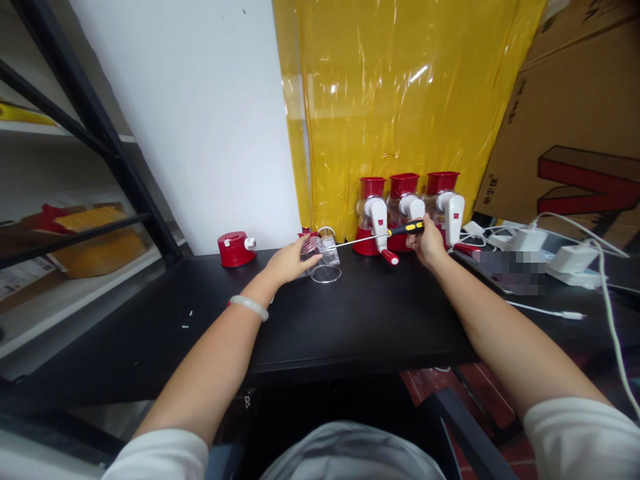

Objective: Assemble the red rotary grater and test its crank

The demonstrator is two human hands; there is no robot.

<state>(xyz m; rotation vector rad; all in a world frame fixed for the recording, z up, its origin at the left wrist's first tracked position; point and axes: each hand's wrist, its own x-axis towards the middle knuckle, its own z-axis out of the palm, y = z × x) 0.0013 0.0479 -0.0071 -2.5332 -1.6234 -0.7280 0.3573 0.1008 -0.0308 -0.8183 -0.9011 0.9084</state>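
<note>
My left hand lies closed around the side of a clear plastic cup-shaped part that rests on the black table. My right hand grips the yellow-and-black handle of a screwdriver. Its thin metal shaft points left, with the tip at the clear part. Three red-and-white hand-crank devices stand in a row just behind the screwdriver, against a yellow plastic sheet. A jade-coloured bangle sits on my left wrist.
A red round base part sits at the back left of the table. White chargers and cables lie at the right. Cardboard boxes rise behind them. A black metal shelf frame stands on the left.
</note>
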